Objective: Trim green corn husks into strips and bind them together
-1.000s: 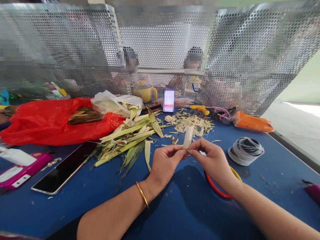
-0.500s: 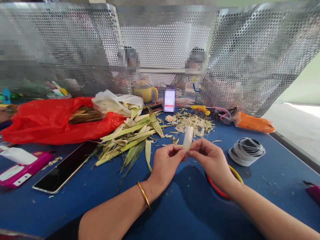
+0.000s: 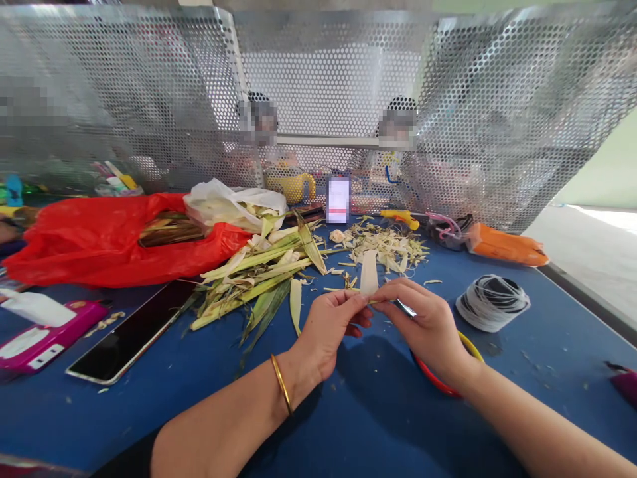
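A pale, flat strip of corn husk (image 3: 369, 271) stands up between my hands over the blue table (image 3: 393, 425). My left hand (image 3: 328, 325) pinches its lower end between thumb and forefinger, the other fingers curled below. From the right, my right hand (image 3: 430, 325) pinches the same end, its fingertips meeting the left ones. A small shiny metal piece (image 3: 405, 307) shows between the right thumb and forefinger; its kind is hidden by the hand. Under my right wrist lies a round thing with a red and yellow rim (image 3: 438, 384). Beyond the strip is a heap of husk scraps (image 3: 393, 247).
Left of my hands lies a pile of corn husks (image 3: 259, 272), with a red plastic bag (image 3: 99, 245) behind. A dark phone (image 3: 134, 332) and a magenta power strip (image 3: 54, 338) lie nearer. At right are a cord spool (image 3: 492, 303) and an orange packet (image 3: 507, 245). Perforated metal panels (image 3: 328, 79) stand behind.
The husk strip has turned its flat face more toward me and sits slightly left. My right fingers have shifted over its lower end, and the metal piece now shows. My left fingers have curled lower.
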Available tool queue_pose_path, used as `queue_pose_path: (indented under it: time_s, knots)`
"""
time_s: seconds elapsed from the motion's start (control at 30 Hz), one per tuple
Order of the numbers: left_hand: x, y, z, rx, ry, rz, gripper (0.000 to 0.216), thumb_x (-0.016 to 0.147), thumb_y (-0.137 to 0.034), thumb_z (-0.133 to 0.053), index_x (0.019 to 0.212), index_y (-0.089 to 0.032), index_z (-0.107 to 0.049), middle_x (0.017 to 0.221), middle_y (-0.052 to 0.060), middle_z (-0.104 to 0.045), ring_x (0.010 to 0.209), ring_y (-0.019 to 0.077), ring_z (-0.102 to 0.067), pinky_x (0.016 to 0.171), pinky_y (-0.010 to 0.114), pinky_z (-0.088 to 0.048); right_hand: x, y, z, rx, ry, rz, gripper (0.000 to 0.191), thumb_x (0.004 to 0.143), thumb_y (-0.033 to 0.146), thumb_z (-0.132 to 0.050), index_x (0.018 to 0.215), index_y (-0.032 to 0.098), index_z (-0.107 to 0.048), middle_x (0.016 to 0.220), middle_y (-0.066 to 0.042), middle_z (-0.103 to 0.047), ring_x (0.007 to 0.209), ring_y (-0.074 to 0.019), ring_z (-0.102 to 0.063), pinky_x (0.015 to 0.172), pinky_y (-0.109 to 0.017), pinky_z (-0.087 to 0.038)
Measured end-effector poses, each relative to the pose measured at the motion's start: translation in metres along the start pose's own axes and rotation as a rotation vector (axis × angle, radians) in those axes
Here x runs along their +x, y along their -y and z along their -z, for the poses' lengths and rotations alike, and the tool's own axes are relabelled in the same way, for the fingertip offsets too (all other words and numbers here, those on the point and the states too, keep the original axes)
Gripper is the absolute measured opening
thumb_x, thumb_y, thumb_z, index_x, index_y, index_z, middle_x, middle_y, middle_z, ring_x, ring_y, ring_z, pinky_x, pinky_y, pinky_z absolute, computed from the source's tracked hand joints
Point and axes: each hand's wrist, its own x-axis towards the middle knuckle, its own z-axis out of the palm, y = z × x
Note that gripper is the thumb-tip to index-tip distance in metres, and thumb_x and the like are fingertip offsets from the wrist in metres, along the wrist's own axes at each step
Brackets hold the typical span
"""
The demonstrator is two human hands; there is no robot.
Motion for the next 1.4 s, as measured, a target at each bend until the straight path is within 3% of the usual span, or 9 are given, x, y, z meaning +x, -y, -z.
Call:
queue_pose_path:
  time_s: [0.23, 0.5, 0.8, 1.4]
  knots:
    - [0.001, -0.001, 0.002, -0.069, 0.075, 0.055, 0.018, 0.066, -0.031, -0.075, 0.072, -0.016, -0.066, 0.069, 0.001, -0.066, 0.059, 0.0097, -0.058, 0.05, 0.019, -0.04, 0.001, 0.003, 0.001, 0.018, -0.009, 0.015, 0.012, 0.089, 0.02, -0.056, 0.084, 0.022, -0.066, 0.08, -0.003, -0.066, 0.076, -0.0175, -0.063, 0.07, -0.029, -0.051]
    - [0.0, 0.002, -0.002, 0.163, -0.041, -0.218, 0.014, 0.07, -0.03, -0.071, 0.069, -0.017, -0.07, 0.061, 0.0, -0.065, 0.058, 0.0114, -0.058, 0.056, 0.022, -0.043, -0.001, 0.002, -0.003, 0.072, -0.051, -0.166, 0.011, 0.086, 0.022, -0.057, 0.077, 0.02, -0.062, 0.074, -0.001, -0.067, 0.07, -0.0161, -0.061, 0.065, -0.027, -0.048]
    - [0.002, 0.008, 0.002, 0.346, -0.101, -0.351, 0.011, 0.074, -0.029, -0.067, 0.071, -0.019, -0.071, 0.063, 0.0, -0.068, 0.062, 0.0147, -0.062, 0.061, 0.024, -0.048, -0.002, 0.002, -0.003, 0.076, -0.018, -0.267, 0.009, 0.085, 0.024, -0.058, 0.078, 0.02, -0.063, 0.074, -0.001, -0.067, 0.07, -0.0164, -0.06, 0.067, -0.028, -0.047]
    - [0.002, 0.01, 0.002, 0.355, -0.046, -0.335, 0.022, 0.071, -0.037, -0.07, 0.068, -0.017, -0.064, 0.06, -0.001, -0.062, 0.059, 0.0126, -0.056, 0.058, 0.023, -0.045, -0.002, 0.001, -0.004, 0.148, -0.044, -0.283, 0.006, 0.082, 0.019, -0.059, 0.077, 0.02, -0.056, 0.071, 0.002, -0.059, 0.067, -0.0131, -0.054, 0.064, -0.024, -0.043]
